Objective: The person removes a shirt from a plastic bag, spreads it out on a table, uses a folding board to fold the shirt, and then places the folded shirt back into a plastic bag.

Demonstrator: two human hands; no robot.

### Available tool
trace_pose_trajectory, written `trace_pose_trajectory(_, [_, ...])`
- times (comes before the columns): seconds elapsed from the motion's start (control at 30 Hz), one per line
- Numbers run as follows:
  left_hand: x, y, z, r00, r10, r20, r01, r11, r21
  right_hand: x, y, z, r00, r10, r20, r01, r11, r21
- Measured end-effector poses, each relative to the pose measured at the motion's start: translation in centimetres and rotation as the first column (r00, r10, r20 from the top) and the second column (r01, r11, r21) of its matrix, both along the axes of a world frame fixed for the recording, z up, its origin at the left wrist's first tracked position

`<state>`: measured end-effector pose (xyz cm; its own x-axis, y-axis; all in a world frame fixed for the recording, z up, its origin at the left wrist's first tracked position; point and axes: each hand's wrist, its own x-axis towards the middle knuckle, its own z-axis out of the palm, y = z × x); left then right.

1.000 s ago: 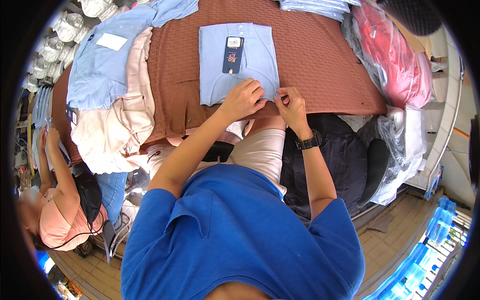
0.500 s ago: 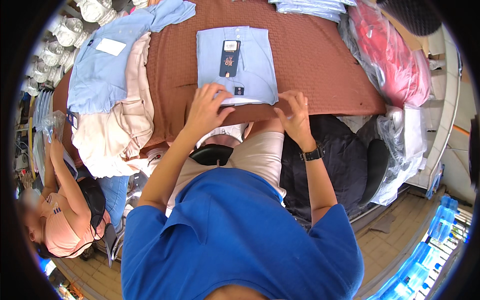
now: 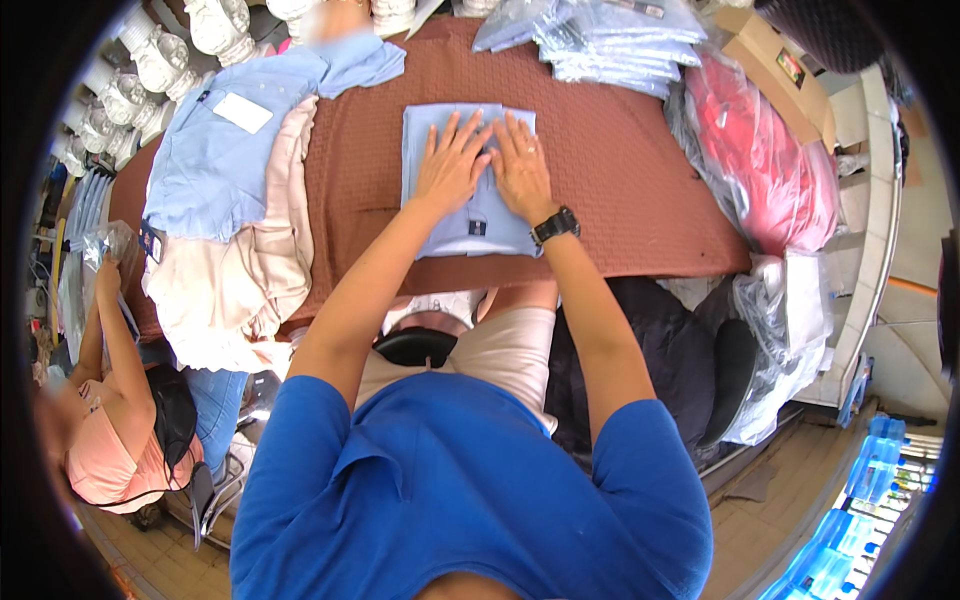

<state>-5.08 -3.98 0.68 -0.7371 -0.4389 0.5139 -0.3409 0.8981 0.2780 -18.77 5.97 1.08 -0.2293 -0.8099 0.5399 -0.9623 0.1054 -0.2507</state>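
A folded light blue shirt (image 3: pixel 430 238) lies on the brown cloth of the table (image 3: pixel 600 200) in front of me. My left hand (image 3: pixel 455 165) rests flat on its upper middle, fingers stretched out. Beside it my right hand (image 3: pixel 520 168), with a black watch at the wrist, presses flat too, fingers extended. The two hands nearly meet at the thumbs and cover most of the shirt's front and its hang tag. A small dark label (image 3: pixel 477 228) shows on the shirt's near part, below the hands.
To the left lie another blue shirt (image 3: pixel 215 170) and beige clothing (image 3: pixel 240 290). Bagged blue shirts (image 3: pixel 620 45) are stacked at the back; a red bagged bundle (image 3: pixel 760 160) and an open cardboard box (image 3: pixel 775 70) stand right. A co-worker (image 3: pixel 130 430) sits at the left.
Both hands have moved from the shirt's near edge onto its top and flattened there. The hang tag is now covered. The view has shifted, showing more of the table's far side.
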Motion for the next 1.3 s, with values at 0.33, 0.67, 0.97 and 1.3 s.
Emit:
trace_pose_trajectory(0.33, [0.4, 1.1, -0.7, 0.992, 0.077, 0.101, -0.083, 0.995, 0.054, -1.6, -0.3, -2.0, 0.967, 0.034, 0.253, -0.017, 0.998, -0.067])
trace_pose_trajectory(0.67, [0.4, 0.7, -0.8, 0.993, 0.052, 0.103, -0.059, 0.996, 0.072, -15.4, -8.0, 9.7, -0.193, 0.541, 0.818, 0.402, 0.804, -0.437])
trace_pose_trajectory(0.97, [11.6, -0.9, 1.3, 0.939, 0.322, 0.121, -0.316, 0.668, 0.674, -11.9, -0.4, 10.7, 0.069, 0.037, 0.997, 0.172, 0.984, -0.049])
trace_pose_trajectory(1.3, [13.7, 5.2, 3.1, 0.899, 0.231, 0.373, -0.436, 0.558, 0.706, 2.2, 12.4, 1.3, 0.705, -0.462, 0.538, 0.286, 0.879, 0.381])
